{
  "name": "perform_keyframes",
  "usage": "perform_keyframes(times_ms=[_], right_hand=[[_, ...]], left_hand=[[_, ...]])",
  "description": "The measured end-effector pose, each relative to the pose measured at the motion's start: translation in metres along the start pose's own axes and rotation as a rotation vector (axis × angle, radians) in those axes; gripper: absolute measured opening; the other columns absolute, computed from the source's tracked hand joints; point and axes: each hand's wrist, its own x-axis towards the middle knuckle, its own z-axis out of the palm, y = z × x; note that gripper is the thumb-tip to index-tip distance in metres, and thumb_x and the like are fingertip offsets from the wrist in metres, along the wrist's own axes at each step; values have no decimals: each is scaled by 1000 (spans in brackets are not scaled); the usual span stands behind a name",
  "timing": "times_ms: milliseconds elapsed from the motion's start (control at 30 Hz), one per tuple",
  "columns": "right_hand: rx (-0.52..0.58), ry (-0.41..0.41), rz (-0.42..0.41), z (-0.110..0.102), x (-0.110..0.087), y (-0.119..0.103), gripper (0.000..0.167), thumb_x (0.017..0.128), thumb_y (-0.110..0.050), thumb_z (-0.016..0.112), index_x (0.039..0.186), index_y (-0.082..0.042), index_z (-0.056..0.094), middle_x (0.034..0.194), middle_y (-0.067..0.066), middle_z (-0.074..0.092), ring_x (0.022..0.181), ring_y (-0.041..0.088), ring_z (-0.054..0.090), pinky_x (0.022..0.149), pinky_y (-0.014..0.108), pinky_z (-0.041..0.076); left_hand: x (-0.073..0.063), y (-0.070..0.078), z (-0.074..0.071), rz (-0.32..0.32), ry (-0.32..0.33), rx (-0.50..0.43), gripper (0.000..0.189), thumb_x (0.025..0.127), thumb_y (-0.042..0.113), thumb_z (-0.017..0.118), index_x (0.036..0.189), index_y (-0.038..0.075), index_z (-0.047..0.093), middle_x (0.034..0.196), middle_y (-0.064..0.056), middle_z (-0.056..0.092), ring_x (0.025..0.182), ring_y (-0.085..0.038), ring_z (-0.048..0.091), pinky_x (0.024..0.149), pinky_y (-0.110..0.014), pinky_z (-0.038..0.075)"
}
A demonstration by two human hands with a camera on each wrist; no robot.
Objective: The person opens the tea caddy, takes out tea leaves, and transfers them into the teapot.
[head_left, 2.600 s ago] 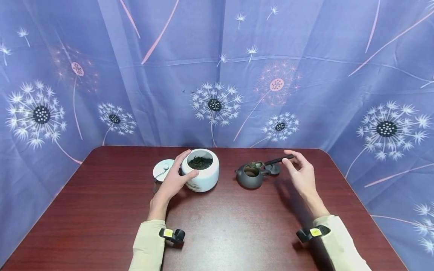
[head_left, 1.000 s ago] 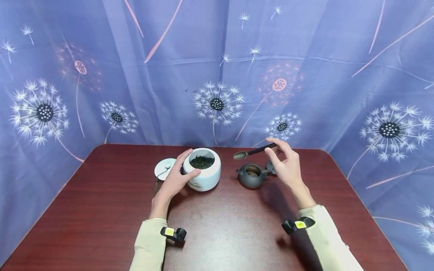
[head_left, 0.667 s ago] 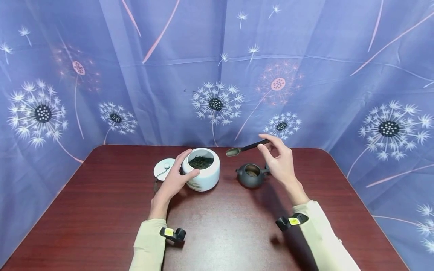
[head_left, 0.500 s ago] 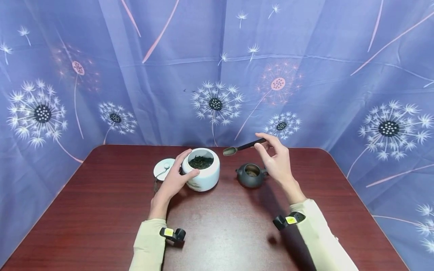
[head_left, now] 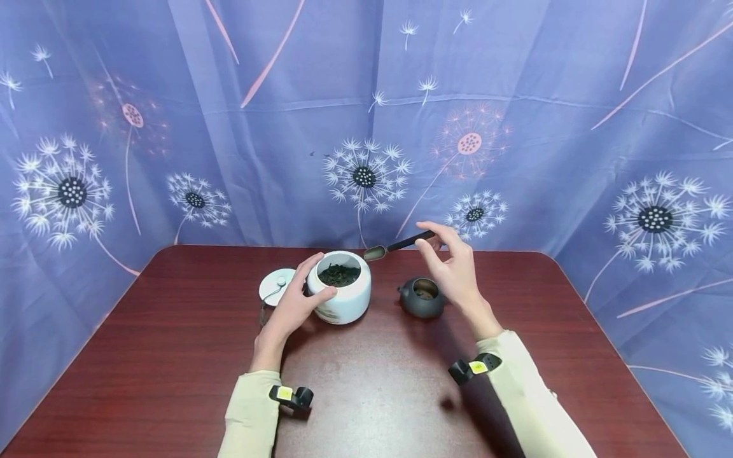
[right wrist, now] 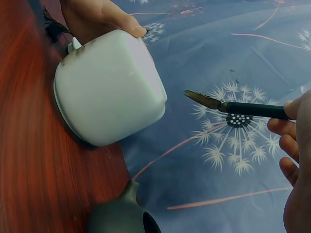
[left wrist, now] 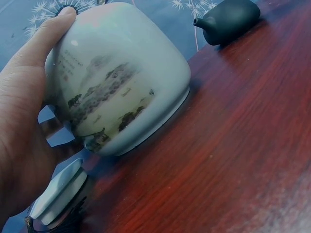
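My left hand (head_left: pixel 293 304) grips the side of a white tea jar (head_left: pixel 349 306), its thumb by the rim; dark tea leaves (head_left: pixel 339 275) show inside. A painted landscape covers the jar's flank in the left wrist view. Between thumb and fingers my right hand (head_left: pixel 455 270) pinches the dark handle of a small tea scoop (head_left: pixel 375 253). The scoop's metal end is in the air just right of the jar's mouth, apart from it, and looks bare. Below the right hand stands a dark, lidless teapot (head_left: pixel 420 300) with some leaves in it; the hand hides its handle.
The white jar lid (head_left: pixel 276 286) with a knob and a dark tassel lies left of the jar, behind the left hand. The reddish-brown wooden table (head_left: pixel 366 388) ends at a blue dandelion-print curtain (head_left: pixel 286 159) close behind the jar.
My right hand has carried the scoop from over the teapot leftward to beside the jar's mouth. Leaves seen on the scoop earlier are gone from it. The left hand and jar have stayed put.
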Motion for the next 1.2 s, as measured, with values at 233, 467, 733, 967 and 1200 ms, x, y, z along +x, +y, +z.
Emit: perform_keyframes(times_ms=[233,467,733,967,1200], right_hand=[[-27,0,-11,11,3,-2,26,86,6,70,112,5,70,83,22,66,75,10,52,65,12,40],[-21,-27,-8,17,4,-4,25,88,5,69,113,4,70,85,20,66,75,13,52,57,10,38],[-24,-64,-31,33,1,30,28,89,-1,71,117,-3,70,90,17,68,75,20,55,59,17,39],[-18,-117,-59,43,0,31,28,91,-9,71,119,-10,71,95,6,71,81,19,60,72,26,45],[-48,-162,-83,51,-3,29,26,92,-13,70,119,-10,71,97,6,71,85,18,62,76,29,50]], left_hand=[[8,-23,1,28,17,5,80,88,37,76,155,28,33,161,7,27,148,-22,27,119,-56,22],[7,-19,3,12,13,6,81,88,36,75,155,26,33,161,6,27,148,-23,28,118,-55,23],[8,-24,4,24,12,-3,80,88,37,75,155,29,33,162,8,26,149,-23,25,119,-56,21],[8,-24,4,33,24,4,79,86,42,76,153,36,34,161,9,28,149,-21,25,119,-55,22],[7,-23,2,34,18,-7,77,87,39,76,151,40,35,160,9,29,150,-20,24,120,-54,21]])
